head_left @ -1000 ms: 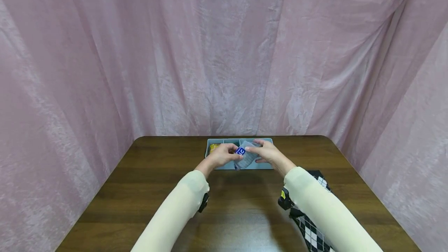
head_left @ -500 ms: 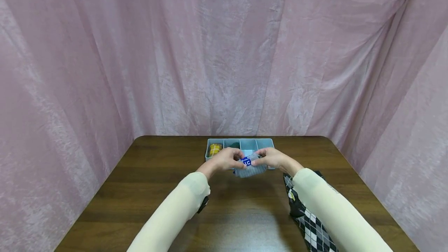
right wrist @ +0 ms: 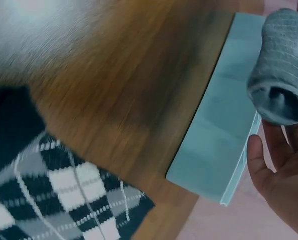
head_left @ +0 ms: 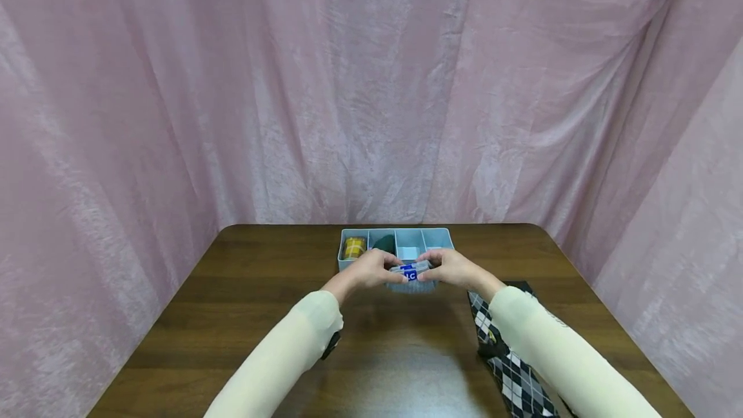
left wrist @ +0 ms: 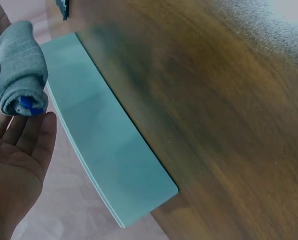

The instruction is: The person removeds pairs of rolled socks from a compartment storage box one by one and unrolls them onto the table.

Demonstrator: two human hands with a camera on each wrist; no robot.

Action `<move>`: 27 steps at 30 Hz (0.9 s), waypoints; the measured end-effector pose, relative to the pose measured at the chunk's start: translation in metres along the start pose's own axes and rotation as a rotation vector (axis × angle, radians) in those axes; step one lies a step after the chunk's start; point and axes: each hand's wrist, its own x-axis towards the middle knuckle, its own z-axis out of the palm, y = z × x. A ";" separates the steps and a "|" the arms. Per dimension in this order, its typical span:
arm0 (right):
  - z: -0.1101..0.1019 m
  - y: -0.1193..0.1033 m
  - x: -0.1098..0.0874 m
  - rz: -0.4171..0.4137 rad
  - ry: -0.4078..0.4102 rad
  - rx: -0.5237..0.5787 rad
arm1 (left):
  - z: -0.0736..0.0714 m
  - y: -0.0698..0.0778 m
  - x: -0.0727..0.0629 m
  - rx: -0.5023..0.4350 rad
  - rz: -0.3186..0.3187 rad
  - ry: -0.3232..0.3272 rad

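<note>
A grey sock (head_left: 411, 274) with blue lettering is bundled into a short roll, its open ends showing in both wrist views. My left hand (head_left: 371, 269) pinches its left end between thumb and fingers, and my right hand (head_left: 455, 271) does the same on the right. Together they hold the roll in front of a light blue divided box (head_left: 409, 237). In the left wrist view the rolled sock (left wrist: 23, 60) overlaps the box's front wall (left wrist: 103, 130). A yellow plaid roll (head_left: 354, 248) fills the leftmost compartment, and a dark green roll (head_left: 384, 244) lies beside it.
Black, grey and white argyle socks (head_left: 516, 373) lie on the wooden table (head_left: 244, 315), partly under my right forearm. The box stands near the table's far edge. Behind it hangs a pink curtain (head_left: 371, 82).
The sock has turned from a tilted, hanging bundle into a level, compact roll. Both hands have come slightly nearer to me, uncovering more of the box's compartments and the green roll.
</note>
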 end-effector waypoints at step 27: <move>0.023 0.017 -0.041 -0.037 -0.016 -0.309 | 0.039 -0.003 -0.022 0.011 0.088 -0.105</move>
